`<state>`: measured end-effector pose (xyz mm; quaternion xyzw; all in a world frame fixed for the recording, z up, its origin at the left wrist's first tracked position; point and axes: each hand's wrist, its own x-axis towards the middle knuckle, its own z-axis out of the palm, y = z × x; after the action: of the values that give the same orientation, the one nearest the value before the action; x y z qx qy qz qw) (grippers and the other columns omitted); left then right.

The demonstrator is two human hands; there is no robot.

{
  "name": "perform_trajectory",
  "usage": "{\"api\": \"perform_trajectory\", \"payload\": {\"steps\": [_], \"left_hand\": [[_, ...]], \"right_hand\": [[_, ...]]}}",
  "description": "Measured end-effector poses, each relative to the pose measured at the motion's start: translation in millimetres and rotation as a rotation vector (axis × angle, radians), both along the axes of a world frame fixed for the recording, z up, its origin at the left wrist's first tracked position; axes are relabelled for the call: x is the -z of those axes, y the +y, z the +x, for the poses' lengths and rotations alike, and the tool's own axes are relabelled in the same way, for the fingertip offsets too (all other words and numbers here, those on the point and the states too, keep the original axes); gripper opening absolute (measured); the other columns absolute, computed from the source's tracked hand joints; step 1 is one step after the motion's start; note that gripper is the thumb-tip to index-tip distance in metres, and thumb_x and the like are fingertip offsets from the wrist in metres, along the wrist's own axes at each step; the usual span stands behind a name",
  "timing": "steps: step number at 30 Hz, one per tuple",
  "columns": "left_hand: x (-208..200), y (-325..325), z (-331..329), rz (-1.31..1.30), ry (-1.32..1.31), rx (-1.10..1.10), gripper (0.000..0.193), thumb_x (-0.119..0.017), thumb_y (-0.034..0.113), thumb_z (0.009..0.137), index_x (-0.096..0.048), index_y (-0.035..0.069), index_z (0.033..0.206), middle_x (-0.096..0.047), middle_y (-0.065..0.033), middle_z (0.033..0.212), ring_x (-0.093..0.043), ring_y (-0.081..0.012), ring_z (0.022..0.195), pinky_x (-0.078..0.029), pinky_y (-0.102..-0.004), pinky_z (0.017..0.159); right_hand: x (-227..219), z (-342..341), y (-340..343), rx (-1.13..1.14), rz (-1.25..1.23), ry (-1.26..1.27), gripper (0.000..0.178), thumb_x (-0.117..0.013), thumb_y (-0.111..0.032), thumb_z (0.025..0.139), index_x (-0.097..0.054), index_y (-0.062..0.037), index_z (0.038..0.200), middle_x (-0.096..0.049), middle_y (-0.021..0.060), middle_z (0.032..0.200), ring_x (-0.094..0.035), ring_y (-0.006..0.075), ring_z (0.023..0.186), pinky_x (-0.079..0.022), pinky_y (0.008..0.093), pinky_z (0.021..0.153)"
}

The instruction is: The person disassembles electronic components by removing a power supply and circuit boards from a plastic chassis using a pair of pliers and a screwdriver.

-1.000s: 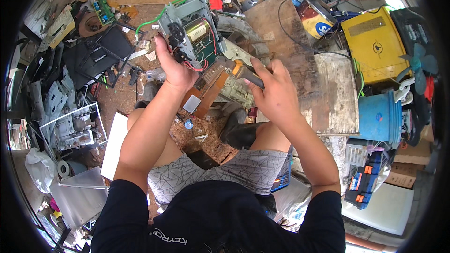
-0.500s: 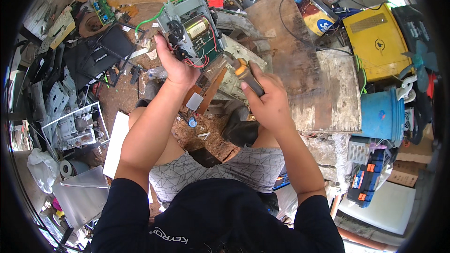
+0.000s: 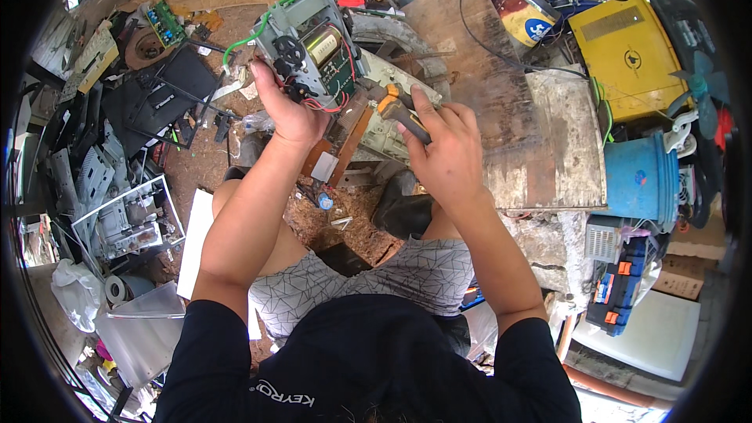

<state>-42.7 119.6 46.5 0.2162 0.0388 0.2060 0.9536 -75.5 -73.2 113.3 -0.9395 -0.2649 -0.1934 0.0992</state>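
My left hand is closed round the lower left corner of a grey plastic mechanism, holding it up tilted. A shiny gold cylindrical motor, black gears and a green circuit board show in it. Thin red wires bunch at its lower end beside my fingers, and a green wire loops off its left side. Closed round the dark, yellow-orange handles of a pair of pliers is my right hand. The pliers' head points at the board's lower right edge; whether it touches I cannot tell.
Below the mechanism lies a pale dirty panel. A worn wooden board stands to the right, with a yellow case and a blue bucket beyond. Scrap electronics, including a black panel and a metal frame, crowd the left.
The pliers have turned in my right hand, their handles now angled more level, and the hand has shifted slightly up. The mechanism has moved slightly left in the picture, still in my left hand.
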Motion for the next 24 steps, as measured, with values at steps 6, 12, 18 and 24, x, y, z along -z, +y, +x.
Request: {"api": "perform_trajectory", "payload": {"steps": [6,12,18,24], "left_hand": [[9.7,0.3,4.7,0.007,-0.097,-0.076,0.073,-0.037,0.066,0.093,-0.042,0.01,0.14,-0.053,-0.0085,0.135,-0.054,-0.027,0.121,-0.043,-0.0433,0.103],[9.0,-1.1,5.0,0.036,-0.104,-0.127,0.071,-0.039,0.065,0.093,-0.041,0.011,0.14,-0.053,-0.0081,0.134,-0.054,-0.0267,0.121,-0.043,-0.0435,0.103],[12.0,-1.4,-0.3,0.069,-0.138,-0.064,0.074,-0.043,0.067,0.091,-0.042,0.011,0.14,-0.051,-0.0073,0.136,-0.054,-0.0267,0.122,-0.044,-0.0436,0.103],[9.9,-3.6,-3.4,0.186,-0.065,-0.113,0.082,-0.036,0.072,0.089,-0.041,0.011,0.142,-0.051,-0.0113,0.138,-0.052,-0.0305,0.124,-0.042,-0.0452,0.105]], "right_hand": [[-0.7,0.9,3.6,0.006,-0.01,-0.028,0.052,-0.076,-0.019,0.077,-0.062,-0.0079,0.125,-0.065,0.013,0.088,-0.056,0.0319,0.093,-0.047,0.0401,0.082],[1.8,1.8,4.4,0.026,0.0,-0.051,0.051,-0.074,-0.022,0.077,-0.062,-0.0114,0.126,-0.064,0.0102,0.087,-0.056,0.0299,0.096,-0.046,0.0429,0.08],[-0.4,1.8,6.3,0.015,-0.018,-0.06,0.051,-0.075,-0.019,0.076,-0.063,-0.0093,0.125,-0.065,0.0127,0.087,-0.057,0.0316,0.092,-0.047,0.0408,0.081],[-3.8,5.2,3.2,0.026,-0.037,-0.01,0.049,-0.075,-0.016,0.073,-0.065,-0.0082,0.12,-0.064,0.0099,0.082,-0.058,0.0298,0.087,-0.048,0.0413,0.078]]}}
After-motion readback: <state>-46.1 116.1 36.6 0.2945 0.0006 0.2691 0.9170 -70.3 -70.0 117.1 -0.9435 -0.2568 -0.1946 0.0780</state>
